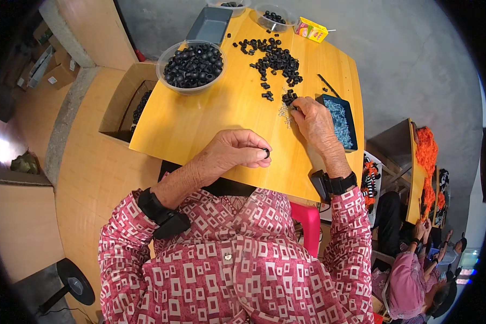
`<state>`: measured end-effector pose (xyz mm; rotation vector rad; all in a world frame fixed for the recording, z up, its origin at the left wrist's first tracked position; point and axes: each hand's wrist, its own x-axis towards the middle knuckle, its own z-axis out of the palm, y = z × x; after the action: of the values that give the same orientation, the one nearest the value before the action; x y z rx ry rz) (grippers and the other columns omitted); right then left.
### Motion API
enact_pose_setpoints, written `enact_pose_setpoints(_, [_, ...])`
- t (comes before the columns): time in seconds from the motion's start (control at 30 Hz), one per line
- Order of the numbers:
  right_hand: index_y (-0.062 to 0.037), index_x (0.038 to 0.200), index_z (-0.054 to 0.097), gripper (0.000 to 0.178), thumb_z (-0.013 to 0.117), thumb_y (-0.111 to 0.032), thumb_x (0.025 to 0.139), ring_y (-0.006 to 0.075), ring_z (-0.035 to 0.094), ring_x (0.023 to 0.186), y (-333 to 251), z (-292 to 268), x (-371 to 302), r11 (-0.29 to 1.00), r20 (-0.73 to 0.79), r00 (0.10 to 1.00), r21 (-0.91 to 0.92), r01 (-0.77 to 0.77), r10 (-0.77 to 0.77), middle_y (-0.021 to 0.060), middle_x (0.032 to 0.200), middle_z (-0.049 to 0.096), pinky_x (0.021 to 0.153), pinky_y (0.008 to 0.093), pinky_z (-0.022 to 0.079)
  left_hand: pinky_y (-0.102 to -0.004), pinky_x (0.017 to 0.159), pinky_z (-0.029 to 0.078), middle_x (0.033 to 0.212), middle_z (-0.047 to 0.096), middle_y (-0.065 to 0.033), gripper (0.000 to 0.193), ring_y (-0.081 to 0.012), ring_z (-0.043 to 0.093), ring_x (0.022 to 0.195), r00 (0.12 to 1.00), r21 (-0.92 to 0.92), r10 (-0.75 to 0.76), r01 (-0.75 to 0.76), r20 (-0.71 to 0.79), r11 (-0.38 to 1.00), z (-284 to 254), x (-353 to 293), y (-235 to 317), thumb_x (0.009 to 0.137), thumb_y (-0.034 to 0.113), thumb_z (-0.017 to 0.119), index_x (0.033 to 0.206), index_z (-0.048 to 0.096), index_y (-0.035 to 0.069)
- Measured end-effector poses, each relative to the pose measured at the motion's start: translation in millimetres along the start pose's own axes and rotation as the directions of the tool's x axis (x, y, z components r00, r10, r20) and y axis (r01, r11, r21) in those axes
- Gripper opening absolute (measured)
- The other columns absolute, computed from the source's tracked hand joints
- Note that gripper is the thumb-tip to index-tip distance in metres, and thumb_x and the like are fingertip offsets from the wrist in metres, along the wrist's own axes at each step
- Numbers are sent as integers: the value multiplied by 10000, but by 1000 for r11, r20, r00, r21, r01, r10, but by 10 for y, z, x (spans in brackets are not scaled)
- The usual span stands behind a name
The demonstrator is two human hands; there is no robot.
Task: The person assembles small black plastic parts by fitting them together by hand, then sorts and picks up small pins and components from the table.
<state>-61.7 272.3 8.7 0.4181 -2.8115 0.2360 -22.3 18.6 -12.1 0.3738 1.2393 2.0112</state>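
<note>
My left hand (242,149) is closed over the near edge of the yellow table, pinching a small round black plastic part (265,153) between thumb and fingertips. Farther right, my right hand (312,120) reaches down to the tabletop with its fingers curled by a little cluster of black parts (289,97). Its fingertips are partly hidden, so what they touch is unclear. Small clear pieces (285,113) lie scattered beside those fingers. Just right of this hand sits a dark tray (353,141) filled with tiny clear bluish pieces.
A clear bowl (161,73) of black parts stands at the table's left, near a grey tray (209,24). Loose black parts (278,59) spread across the middle. Behind are another bowl (292,24) and a yellow box (310,29). People work at right beside orange material (426,151).
</note>
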Motion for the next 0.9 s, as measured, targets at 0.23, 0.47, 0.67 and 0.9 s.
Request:
enact_pose_setpoints(0.23, [-23,885,641,122,609,-135,850,368,632,828,-6,-25,41,982,14,992,142,-127,126,174,890,650,742,431,521,-263,840,540,988,668,-96,220,-179,679,921,999,8,-18,19,-33,1000,7,11,-11,908,127,638,1072,612,-17])
enact_pose_setpoints(0.47, [-30,875,655,87,599,-62,816,352,639,842,-6,-54,24,996,35,997,41,-77,75,160,897,647,752,425,526,-262,841,548,994,665,-96,202,-178,675,929,998,-33,-13,11,-63,999,10,16,-13,910,99,627,1074,609,-17])
enact_pose_setpoints(0.67, [-22,884,654,104,599,-64,807,347,640,845,59,-25,73,999,79,997,-40,-11,14,164,896,645,755,422,529,-265,845,545,999,665,-102,202,-180,675,928,998,-8,8,-9,-58,1000,15,16,-21,912,98,623,1079,610,-15])
enact_pose_setpoints(0.9, [-8,881,637,114,589,-71,798,346,640,850,75,-32,73,992,108,994,-121,20,-7,166,886,648,754,426,526,-259,828,548,1014,663,-103,211,-189,677,935,997,-32,-12,10,-82,999,27,-1,-9,917,108,621,1093,610,-8])
